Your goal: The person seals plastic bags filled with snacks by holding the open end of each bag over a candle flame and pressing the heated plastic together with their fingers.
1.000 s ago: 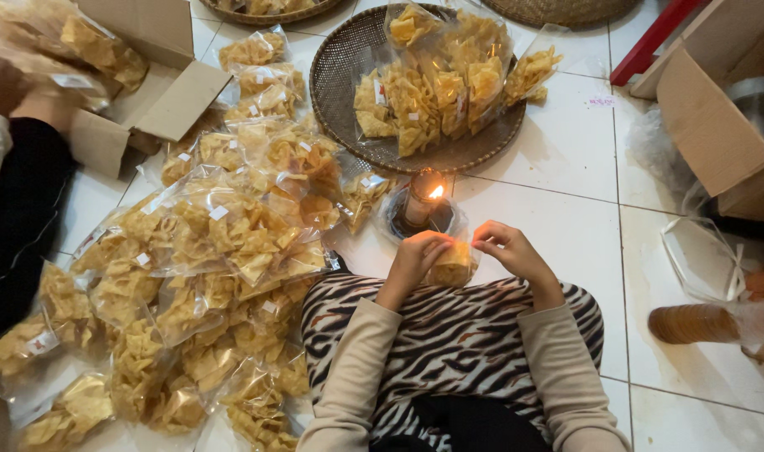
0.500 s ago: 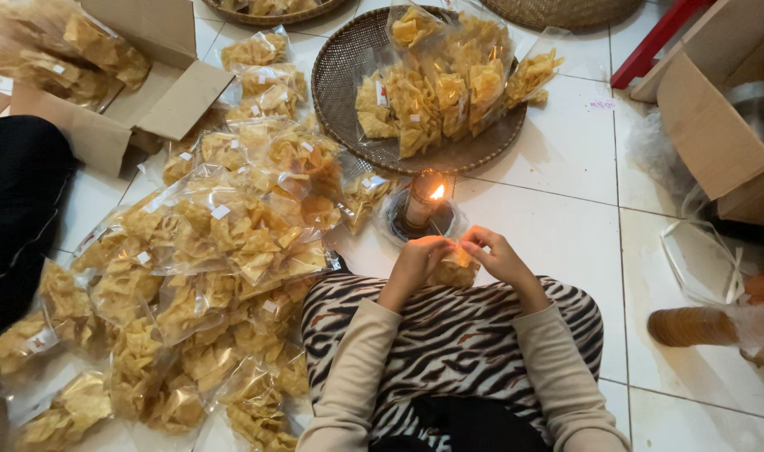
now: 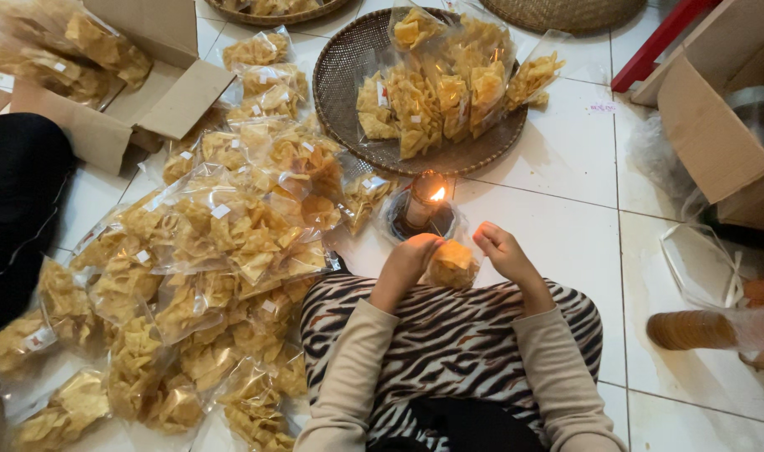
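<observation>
A small clear plastic bag of yellow fried chips (image 3: 453, 264) is held between my two hands just above my zebra-striped lap. My left hand (image 3: 411, 255) pinches its left top corner and my right hand (image 3: 501, 247) pinches the right one. The bag's top edge sits close to the flame of a small oil lamp (image 3: 424, 205) burning on the white tiled floor right in front of my hands.
A big heap of sealed chip bags (image 3: 206, 251) covers the floor at left. A round woven tray (image 3: 348, 67) with unsealed bags lies beyond the lamp. Cardboard boxes stand at top left (image 3: 139, 92) and right (image 3: 725, 125). Another person's dark sleeve (image 3: 18, 201) is at far left.
My hands have drawn together on the bag and shifted slightly toward me. The other person's hand at the left box has pulled back, leaving only the dark sleeve.
</observation>
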